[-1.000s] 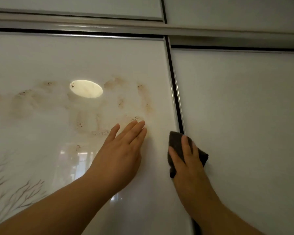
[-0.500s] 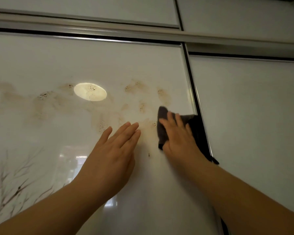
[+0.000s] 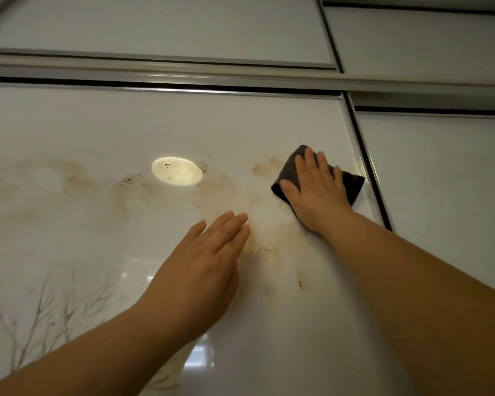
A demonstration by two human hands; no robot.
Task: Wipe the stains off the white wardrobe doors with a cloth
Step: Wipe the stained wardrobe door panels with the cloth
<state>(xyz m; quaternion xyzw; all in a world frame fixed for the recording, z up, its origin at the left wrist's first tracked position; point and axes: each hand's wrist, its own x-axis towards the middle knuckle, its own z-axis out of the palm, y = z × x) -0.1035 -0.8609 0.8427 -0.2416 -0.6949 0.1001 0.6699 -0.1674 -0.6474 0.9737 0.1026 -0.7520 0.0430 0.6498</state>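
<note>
The glossy white wardrobe door [image 3: 126, 124] fills the left and middle of the view. Brown smeared stains [image 3: 120, 184] with dark specks run across it, and more specks [image 3: 262, 250] sit between my hands. My right hand [image 3: 316, 192] presses a dark grey cloth [image 3: 352, 185] flat against the door near its right edge, beside a stain patch [image 3: 265, 165]. My left hand [image 3: 209, 264] lies flat on the door, fingers together, lower and to the left, holding nothing.
A metal frame strip [image 3: 366, 164] separates this door from a plain white door [image 3: 440, 181] on the right. A metal top rail [image 3: 183, 71] runs above, with upper panels [image 3: 169, 27] over it. A bright oval light reflection [image 3: 176, 170] and a printed branch pattern [image 3: 46, 318] mark the door.
My right hand has slid the cloth up and to the right, from the middle stains towards the door's right edge. The left hand stays flat in place. The view has tilted upward.
</note>
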